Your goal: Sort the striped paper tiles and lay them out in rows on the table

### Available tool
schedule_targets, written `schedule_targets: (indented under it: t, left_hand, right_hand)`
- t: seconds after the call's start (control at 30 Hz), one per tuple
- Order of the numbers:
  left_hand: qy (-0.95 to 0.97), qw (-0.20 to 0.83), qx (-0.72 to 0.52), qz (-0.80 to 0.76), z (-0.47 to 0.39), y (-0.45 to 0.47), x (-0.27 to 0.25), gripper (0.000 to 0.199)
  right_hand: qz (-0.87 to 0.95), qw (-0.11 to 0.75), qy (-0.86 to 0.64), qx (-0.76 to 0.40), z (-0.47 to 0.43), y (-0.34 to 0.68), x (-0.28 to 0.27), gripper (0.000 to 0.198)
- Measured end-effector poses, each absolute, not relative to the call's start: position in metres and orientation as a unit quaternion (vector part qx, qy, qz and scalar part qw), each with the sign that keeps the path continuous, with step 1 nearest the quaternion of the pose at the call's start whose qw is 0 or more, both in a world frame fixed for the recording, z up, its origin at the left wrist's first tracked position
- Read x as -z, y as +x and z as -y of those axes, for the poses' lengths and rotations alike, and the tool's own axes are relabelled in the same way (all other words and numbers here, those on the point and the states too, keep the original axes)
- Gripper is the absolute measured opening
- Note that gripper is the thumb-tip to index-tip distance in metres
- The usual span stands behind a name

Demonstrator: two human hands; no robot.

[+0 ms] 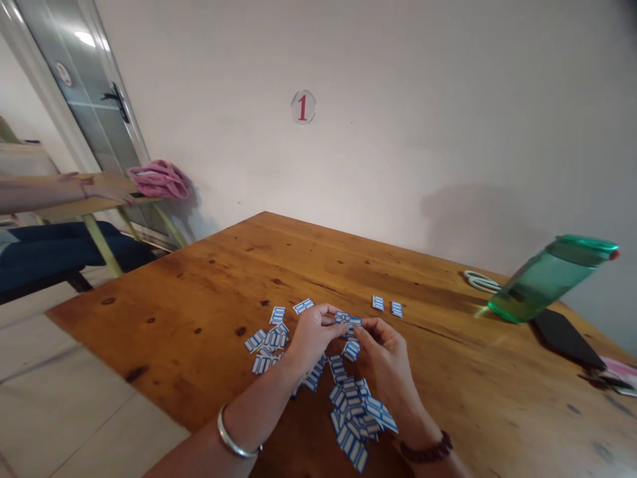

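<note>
Clearly, your broadest asset is the wooden worktop [213, 279], with plenty of bare grain on its left side, so it seems wise to work well inside the near edge, where slips could fall to the floor. To your right stands the green water bottle [550, 282], near the black flat slab [567, 340]; both are well apart from your fingers, so a relaxed right elbow should leave them undisturbed.

Your left grip [313, 335] and right grip [388, 348] meet over the middle of the worktop, each closed in a thumb-and-finger pinch. Keep both wrists raised, because the main heap of label slips [351, 405] lies between your forearms, with its right side close to your right wrist; a low sleeve of movement there could drag the top pieces. Left of your left grip, the looser cluster of label slips [269, 342] overlaps at odd angles and would probably scatter at a brush of the forearm. Beyond your right fingertips lies the pair of label slips [378, 303], side by side with a gap between them, worth keeping clear.

Smallest of all, the held label slips [347, 320] sit between your two pinches, just above the worktop; how many there are, you cannot tell from this view. Pinch by the edges, keep both sides level, and use light, even pressure, since thin pieces likely crease easily.
</note>
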State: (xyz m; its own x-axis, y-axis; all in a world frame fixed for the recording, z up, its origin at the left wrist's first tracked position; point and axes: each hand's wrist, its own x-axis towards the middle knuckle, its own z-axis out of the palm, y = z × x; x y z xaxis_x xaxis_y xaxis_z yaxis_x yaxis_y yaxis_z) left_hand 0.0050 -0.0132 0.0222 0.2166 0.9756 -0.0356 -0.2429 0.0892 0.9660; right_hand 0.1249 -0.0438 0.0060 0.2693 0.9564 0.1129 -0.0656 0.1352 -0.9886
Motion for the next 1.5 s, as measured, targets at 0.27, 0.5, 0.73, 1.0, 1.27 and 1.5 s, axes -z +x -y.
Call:
schedule_targets:
  t: [0.27,0.5,0.73,1.0,1.27,1.5]
  left_hand:
    - [0.464,0.643,-0.481,-0.372,0.0146,0.0056,-0.0205,0.011]
    - [0.474,0.634,-0.494,-0.360,0.0113,0.0062,-0.0176,0.014]
    - [0.483,0.612,-0.488,-0.392,0.0128,0.0056,-0.0187,0.018]
    - [0.472,0.624,-0.484,-0.391,0.0139,0.0055,-0.0191,0.025]
    - [0.460,0.663,-0.459,-0.372,0.0153,0.0070,-0.0187,0.025]
    - [0.462,0.683,-0.432,-0.364,0.0161,0.0065,-0.0189,0.027]
  right_hand:
    - [0.396,0.631,-0.476,-0.467,0.0455,0.1221,-0.0094,0.023]
    - [0.388,0.634,-0.477,-0.469,0.0456,0.1199,-0.0084,0.024]
    - [0.396,0.626,-0.466,-0.484,0.0465,0.1188,-0.0078,0.023]
    - [0.398,0.626,-0.449,-0.499,0.0447,0.1212,-0.0026,0.023]
    - [0.384,0.631,-0.461,-0.492,0.0455,0.1213,-0.0069,0.022]
    - [0.422,0.625,-0.507,-0.418,0.0456,0.1247,-0.0116,0.021]
